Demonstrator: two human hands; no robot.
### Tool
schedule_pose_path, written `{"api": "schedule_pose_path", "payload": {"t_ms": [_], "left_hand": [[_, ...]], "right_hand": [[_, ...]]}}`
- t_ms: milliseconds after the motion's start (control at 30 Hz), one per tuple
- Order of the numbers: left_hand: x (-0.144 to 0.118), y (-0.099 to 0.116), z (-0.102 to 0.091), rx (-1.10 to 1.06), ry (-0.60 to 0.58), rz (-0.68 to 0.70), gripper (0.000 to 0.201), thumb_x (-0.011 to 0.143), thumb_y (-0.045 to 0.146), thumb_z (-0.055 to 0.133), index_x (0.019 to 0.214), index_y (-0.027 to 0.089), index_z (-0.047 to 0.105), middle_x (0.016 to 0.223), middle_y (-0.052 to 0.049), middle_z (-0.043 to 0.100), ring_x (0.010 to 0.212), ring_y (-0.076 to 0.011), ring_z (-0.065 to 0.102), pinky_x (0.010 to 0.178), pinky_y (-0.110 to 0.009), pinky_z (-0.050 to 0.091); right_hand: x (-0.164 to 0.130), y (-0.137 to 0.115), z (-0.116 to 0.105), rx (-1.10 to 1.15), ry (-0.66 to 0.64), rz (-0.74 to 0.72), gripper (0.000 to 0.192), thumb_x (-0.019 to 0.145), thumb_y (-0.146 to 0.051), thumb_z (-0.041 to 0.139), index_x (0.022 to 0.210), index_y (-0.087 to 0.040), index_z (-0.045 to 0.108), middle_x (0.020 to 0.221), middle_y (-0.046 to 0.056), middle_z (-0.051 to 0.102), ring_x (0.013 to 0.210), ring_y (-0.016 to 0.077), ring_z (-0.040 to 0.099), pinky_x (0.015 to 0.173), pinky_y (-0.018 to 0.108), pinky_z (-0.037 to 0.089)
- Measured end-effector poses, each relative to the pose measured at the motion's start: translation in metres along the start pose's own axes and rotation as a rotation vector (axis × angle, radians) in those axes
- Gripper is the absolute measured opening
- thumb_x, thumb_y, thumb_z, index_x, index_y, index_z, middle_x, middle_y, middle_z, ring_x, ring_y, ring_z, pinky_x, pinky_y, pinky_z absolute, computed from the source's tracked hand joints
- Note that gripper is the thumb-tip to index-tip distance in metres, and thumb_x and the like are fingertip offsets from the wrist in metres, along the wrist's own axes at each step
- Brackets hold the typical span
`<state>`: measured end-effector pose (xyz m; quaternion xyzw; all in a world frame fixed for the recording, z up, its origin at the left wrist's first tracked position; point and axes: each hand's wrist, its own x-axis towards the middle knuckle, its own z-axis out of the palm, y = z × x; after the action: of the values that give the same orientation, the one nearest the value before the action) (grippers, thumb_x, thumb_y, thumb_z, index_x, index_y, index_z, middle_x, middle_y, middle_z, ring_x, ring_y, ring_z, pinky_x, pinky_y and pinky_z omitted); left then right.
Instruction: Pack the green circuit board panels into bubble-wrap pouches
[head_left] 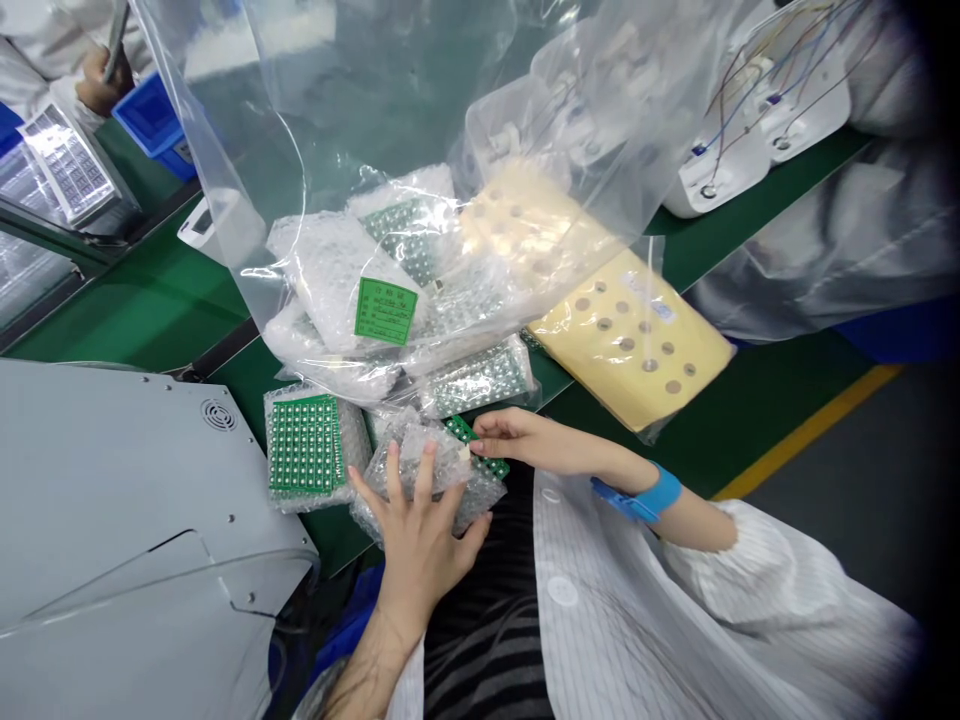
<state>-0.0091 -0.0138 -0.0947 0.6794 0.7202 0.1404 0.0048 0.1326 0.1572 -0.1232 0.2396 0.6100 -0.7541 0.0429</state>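
Head view looks down on a green work surface [757, 400] at the person's lap. Left hand [420, 530] lies flat, fingers spread, on top of a bubble-wrap packet [450, 500] at the near edge of the surface, pressing it down. Right hand [517, 440] reaches in from the right, its thumb and forefinger closed in a pinch on the top edge of a green circuit board panel [471, 436] that sticks out of that packet's open end. A blue wrist strap [646, 496] circles the right wrist, and a white striped sleeve [750, 570] covers the forearm behind it.

Just left of the packet lies a second wrapped board panel [305, 445], its green face with rows of small pads showing through the wrap. Behind both sits a heap of further bubble-wrapped bundles [330, 270], one carrying a green label [385, 310], partly inside a large clear plastic bag [360, 100] that rises toward the camera. A yellow perforated sheet [637, 340] in clear film lies to the right of the heap. A grey machine housing [112, 490] fills the lower left. White devices with coloured wires [757, 120] stand at the far right edge. Another person's hand [101, 85] shows at the top left, beside a blue bin [154, 120].
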Motion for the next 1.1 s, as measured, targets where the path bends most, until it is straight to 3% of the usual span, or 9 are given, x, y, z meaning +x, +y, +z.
{"api": "schedule_pose_path", "payload": {"t_ms": [500,667,1100], "left_hand": [[-0.001,0.0,0.002,-0.031,0.006,0.002,0.045,0.079,0.052,0.071,0.118,0.032,0.066,0.145,-0.01,0.043,0.143,-0.0467,0.02,0.109,-0.079,-0.002],[-0.001,-0.001,0.003,-0.037,0.008,-0.004,0.05,0.081,0.054,0.069,0.126,0.033,0.062,0.145,-0.01,0.043,0.142,-0.0466,0.021,0.11,-0.078,-0.001],[0.0,-0.002,0.0,-0.055,-0.027,-0.017,0.061,0.081,0.055,0.067,0.137,0.034,0.053,0.145,-0.01,0.042,0.141,-0.0486,0.024,0.11,-0.077,0.005]], "right_hand": [[-0.007,0.0,-0.007,0.011,0.04,0.048,0.05,0.085,-0.064,0.059,0.071,-0.018,0.046,0.063,-0.007,0.034,0.059,0.0087,0.03,0.056,0.025,0.025],[-0.009,0.003,-0.009,0.037,0.062,0.053,0.049,0.084,-0.064,0.061,0.072,-0.018,0.047,0.061,-0.007,0.033,0.058,0.0083,0.029,0.055,0.025,0.025],[-0.01,0.012,0.011,0.173,0.14,0.032,0.051,0.081,-0.065,0.063,0.07,-0.017,0.052,0.062,-0.006,0.039,0.059,0.0085,0.031,0.056,0.025,0.027]]}}
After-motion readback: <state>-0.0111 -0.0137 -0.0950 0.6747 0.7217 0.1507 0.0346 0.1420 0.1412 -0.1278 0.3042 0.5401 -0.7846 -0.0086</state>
